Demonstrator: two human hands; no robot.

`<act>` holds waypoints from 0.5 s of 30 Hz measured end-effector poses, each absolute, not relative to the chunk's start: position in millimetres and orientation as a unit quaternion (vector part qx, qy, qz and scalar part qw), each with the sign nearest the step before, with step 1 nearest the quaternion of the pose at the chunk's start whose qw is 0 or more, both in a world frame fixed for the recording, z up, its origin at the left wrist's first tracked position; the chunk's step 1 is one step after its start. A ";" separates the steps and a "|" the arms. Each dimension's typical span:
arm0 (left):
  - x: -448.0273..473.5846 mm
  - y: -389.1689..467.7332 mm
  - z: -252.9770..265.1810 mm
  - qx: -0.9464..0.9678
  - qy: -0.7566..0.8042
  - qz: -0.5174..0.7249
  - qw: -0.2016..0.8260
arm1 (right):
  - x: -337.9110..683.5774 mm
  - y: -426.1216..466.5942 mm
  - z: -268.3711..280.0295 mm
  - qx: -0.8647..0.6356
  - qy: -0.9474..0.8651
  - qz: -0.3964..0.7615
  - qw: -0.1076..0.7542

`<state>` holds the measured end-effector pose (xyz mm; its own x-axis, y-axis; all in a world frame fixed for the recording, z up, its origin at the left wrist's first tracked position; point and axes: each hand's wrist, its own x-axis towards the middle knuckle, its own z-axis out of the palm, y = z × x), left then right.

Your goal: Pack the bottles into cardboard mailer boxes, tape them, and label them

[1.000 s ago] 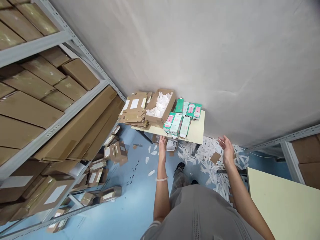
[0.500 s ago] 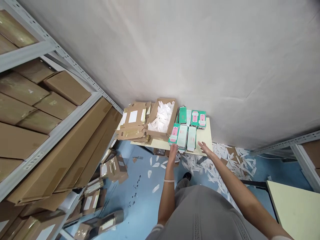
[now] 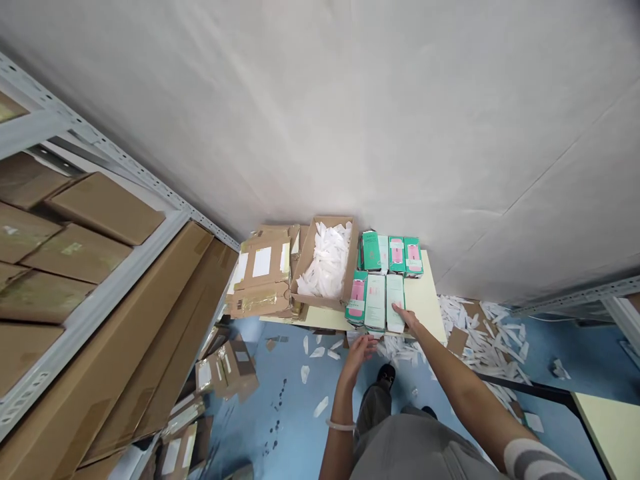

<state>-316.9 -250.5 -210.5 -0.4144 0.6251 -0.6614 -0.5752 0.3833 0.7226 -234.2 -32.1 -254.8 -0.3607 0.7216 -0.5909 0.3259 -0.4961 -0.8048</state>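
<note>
My right hand [image 3: 406,317] rests against the right side of a pale green-edged box [image 3: 395,299], its fingers stretched out and touching the box. My left hand [image 3: 361,351] is in front of the table's near edge, just below the boxes, fingers loosely bent and apart with nothing in them. Beside the touched box, a second pale box [image 3: 375,301] and a green box with a pink panel [image 3: 357,297] stand in the same front row. Behind them is another row, with a plain green box [image 3: 371,251] and pink-panelled green boxes [image 3: 413,256].
An open carton [image 3: 325,303] of white slips stands left of the boxes on the cream table [image 3: 425,300]. Flattened cardboard [image 3: 260,267] is stacked at its left. White slips [image 3: 485,333] litter the blue floor. Shelving with large cartons [image 3: 100,207] rises at left.
My right hand has come in from the right and touches the right pale box. My left hand has drawn away from the pink-panelled box to below the table edge. The view has shifted.
</note>
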 end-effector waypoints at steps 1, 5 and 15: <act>-319.9 -251.7 -210.1 0.023 0.633 0.556 0.539 | -236.0 -31.0 -257.1 -0.559 -0.469 0.671 0.133; -330.3 -249.6 -207.2 0.016 0.645 0.552 0.528 | -239.9 -30.2 -261.3 -0.583 -0.425 0.685 0.103; -325.2 -237.2 -199.6 0.062 0.646 0.520 0.555 | -188.7 -40.8 -239.0 -0.549 -0.365 0.740 0.136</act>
